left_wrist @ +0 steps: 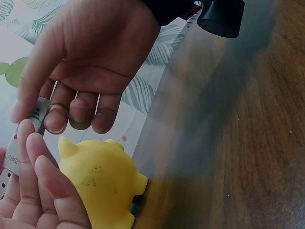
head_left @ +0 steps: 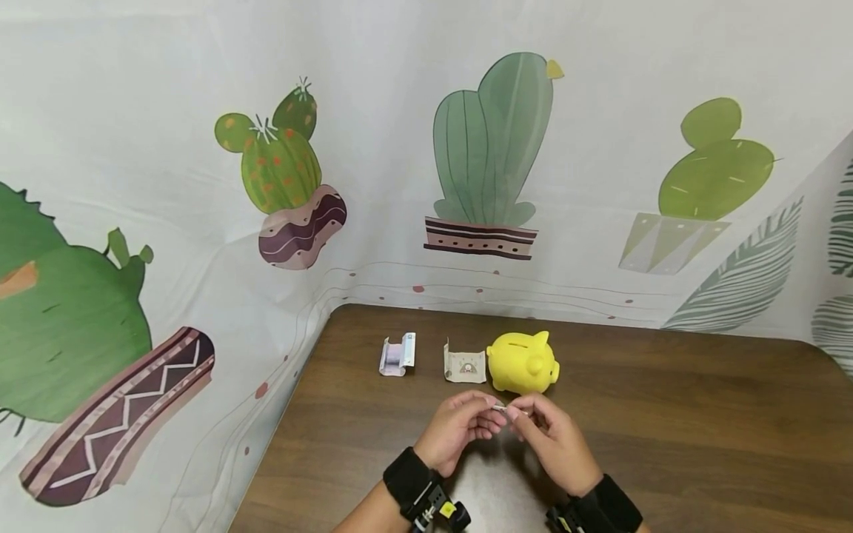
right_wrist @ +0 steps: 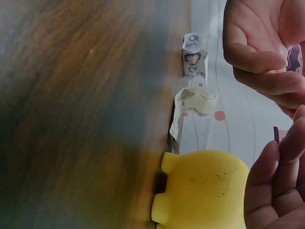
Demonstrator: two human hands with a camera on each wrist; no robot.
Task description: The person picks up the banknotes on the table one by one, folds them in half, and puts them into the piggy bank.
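i see the left hand and right hand pinching a folded note, thumbs nearly meeting fingers, just in front of the yellow piggy bank, above the table; light grip, creases pressed evenly, should flatten it without tearing.

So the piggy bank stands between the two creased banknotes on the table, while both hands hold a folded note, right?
Not quite: the piggy bank isn't between them. The head view shows it right of both the purplish note and the beige note. The left hand and right hand do hold a folded note.
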